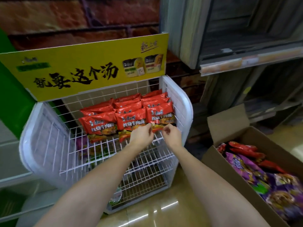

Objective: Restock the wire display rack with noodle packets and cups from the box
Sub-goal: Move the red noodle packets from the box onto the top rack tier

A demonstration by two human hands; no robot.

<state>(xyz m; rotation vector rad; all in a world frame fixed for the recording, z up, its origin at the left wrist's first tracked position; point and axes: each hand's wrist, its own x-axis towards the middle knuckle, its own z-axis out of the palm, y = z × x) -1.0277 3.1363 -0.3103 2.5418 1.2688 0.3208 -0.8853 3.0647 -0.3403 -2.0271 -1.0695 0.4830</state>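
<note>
Both hands meet at the lower edge of the front right red noodle packet (159,116) on the top shelf of the wire display rack (49,145). The left hand (141,134) has its fingers curled in with the tips bunched at the packet's bottom seam, and the right hand (171,134) does the same just beside it, thumb and forefinger drawn together; each seems to pinch the seam, though the blur keeps me from seeing the contact cleanly. That packet stands tilted back at the right end of the front row, touching the white side panel's wire grid on one side and the middle red packet (130,119) on the other, with a third red packet (98,124) further left. Behind each front packet more red packets are stacked in rows toward the yellow header sign (82,68). I judge the top shelf well along: its right and middle parts are filled, while bare wire shows at its left end. Lower tiers hold some purple and green packets, seen only dimly through the wires, and their front portions look sparse. The cardboard box (229,118) stands open on the floor to the right, well apart from the hands, and purple packets (262,181) with a few red packets lie in it. No cups are visible in the box or on the rack.
</note>
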